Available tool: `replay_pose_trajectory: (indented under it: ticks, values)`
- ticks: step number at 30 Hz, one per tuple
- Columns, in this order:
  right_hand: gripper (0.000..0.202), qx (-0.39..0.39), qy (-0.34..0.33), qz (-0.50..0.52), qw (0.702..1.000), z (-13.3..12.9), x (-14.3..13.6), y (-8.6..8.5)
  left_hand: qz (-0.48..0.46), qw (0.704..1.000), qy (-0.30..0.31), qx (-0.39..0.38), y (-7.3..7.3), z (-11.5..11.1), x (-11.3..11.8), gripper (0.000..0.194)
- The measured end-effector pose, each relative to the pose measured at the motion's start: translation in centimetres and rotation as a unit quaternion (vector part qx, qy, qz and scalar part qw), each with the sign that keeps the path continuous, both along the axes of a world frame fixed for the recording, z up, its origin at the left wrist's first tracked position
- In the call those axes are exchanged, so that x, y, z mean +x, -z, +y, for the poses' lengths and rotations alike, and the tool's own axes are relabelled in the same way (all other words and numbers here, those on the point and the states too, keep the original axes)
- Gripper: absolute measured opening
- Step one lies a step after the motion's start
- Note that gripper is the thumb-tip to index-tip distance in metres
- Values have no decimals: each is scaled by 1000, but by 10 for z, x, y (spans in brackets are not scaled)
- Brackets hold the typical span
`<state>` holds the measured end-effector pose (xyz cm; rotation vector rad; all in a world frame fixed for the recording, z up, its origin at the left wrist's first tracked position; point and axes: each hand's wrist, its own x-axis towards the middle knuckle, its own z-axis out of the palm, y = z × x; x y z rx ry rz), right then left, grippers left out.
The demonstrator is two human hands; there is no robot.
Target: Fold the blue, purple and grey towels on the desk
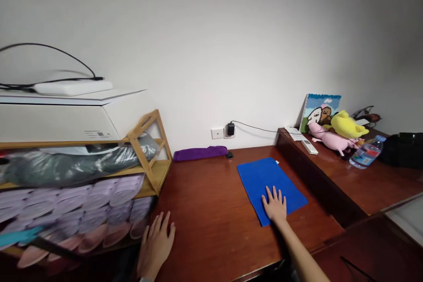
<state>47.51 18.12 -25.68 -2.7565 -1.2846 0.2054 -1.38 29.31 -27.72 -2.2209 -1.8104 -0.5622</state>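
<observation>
A blue cloth is spread flat on the reddish-brown wooden desk, right of its middle. My right hand lies on the cloth's lower part, palm down with fingers spread. At the desk's left edge rests my left hand, its fingers stretched out and nothing in it. A folded purple cloth lies along the wall at the back of the desk.
On the left stands a wooden rack with several slippers and a white box. The raised right surface bears a water bottle, a pink plush toy, a yellow plush toy and a remote. A black charger is plugged into the wall.
</observation>
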Motion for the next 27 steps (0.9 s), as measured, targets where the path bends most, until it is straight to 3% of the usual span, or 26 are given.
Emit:
replay_pose_trajectory:
  ticks: [9, 15, 20, 27]
  values:
    - [72, -9, 62, 29, 998, 92, 87, -13, -19, 998, 49, 19, 22, 9, -17, 65]
    - [74, -12, 68, 42, 997, 129, 112, -10, -49, 997, 64, -4, 25, 8, -22, 63]
    - [74, -19, 60, 40, 997, 141, 115, -9, -47, 996, 69, -8, 22, 4, -22, 64]
    - [74, -21, 48, 30, 998, 131, 105, -7, -51, 995, 77, -25, 18, 4, -22, 62]
